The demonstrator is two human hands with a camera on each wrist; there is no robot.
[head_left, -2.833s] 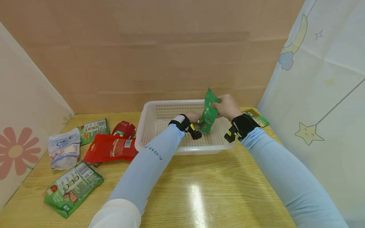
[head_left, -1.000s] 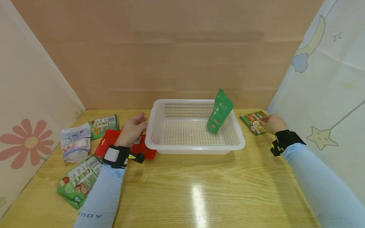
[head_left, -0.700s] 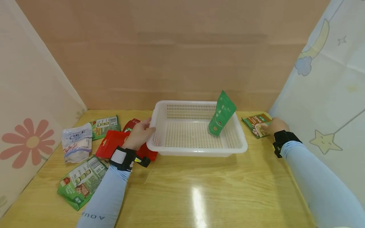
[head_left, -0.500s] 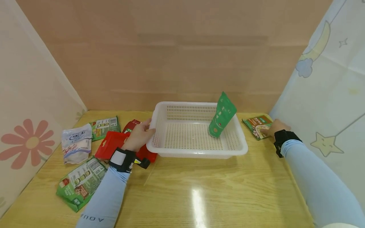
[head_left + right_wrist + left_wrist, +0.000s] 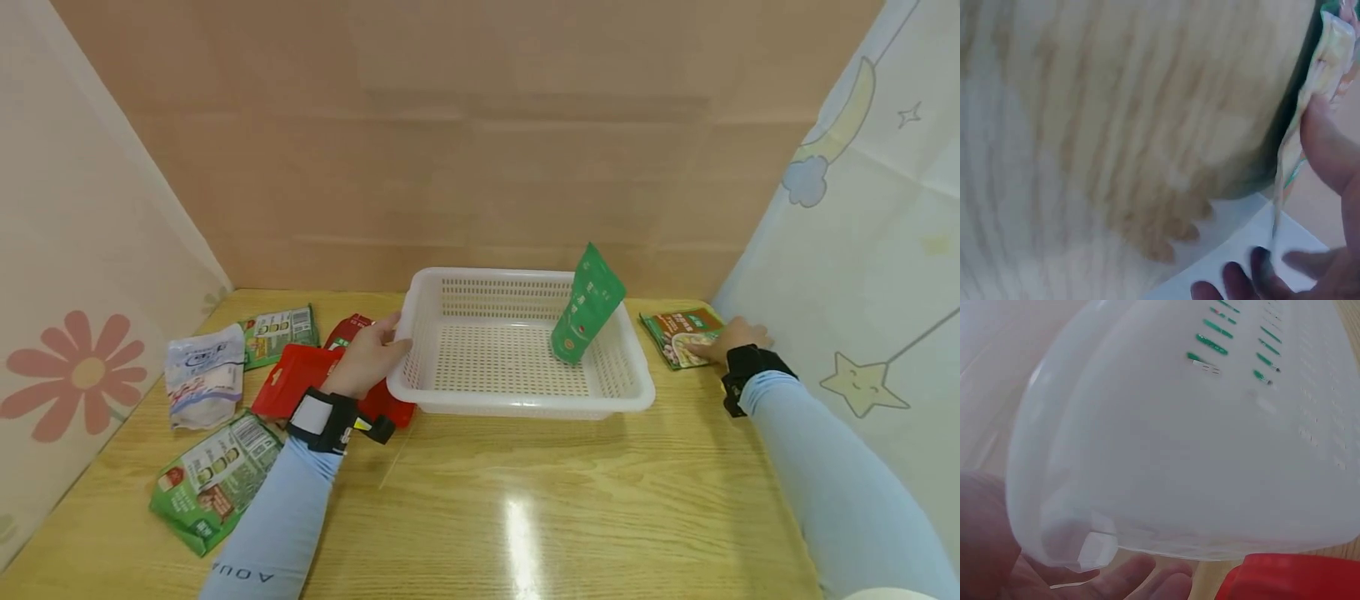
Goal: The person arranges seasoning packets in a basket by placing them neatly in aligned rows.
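My left hand [image 5: 367, 358] grips the left end of a white plastic basket [image 5: 517, 405]. In the left wrist view its fingers [image 5: 1132, 575] curl below the basket's rim [image 5: 1029, 456]. A green pouch [image 5: 587, 304] stands tilted in the basket's right side, with no hand on it. To the right, my right hand [image 5: 738, 340] is at the near right edge of a flat brown-and-green food packet [image 5: 681, 333]. The right wrist view shows the thumb [image 5: 1329, 144] on the packet's face and the fingers by its edge, pinching it. Part of the packet is hidden there.
Left of the basket lie a red bag [image 5: 292, 383], a dark red pouch [image 5: 347, 329], a white-and-purple bag [image 5: 204, 375] and two green packets [image 5: 279, 336], one nearer the front. A brown wall [image 5: 480, 150] rises behind the wooden table [image 5: 570, 500].
Both hands have left the green pouch, which now leans alone in the basket. The left hand moved left onto the rim; the right hand moved right to the brown-and-green packet.
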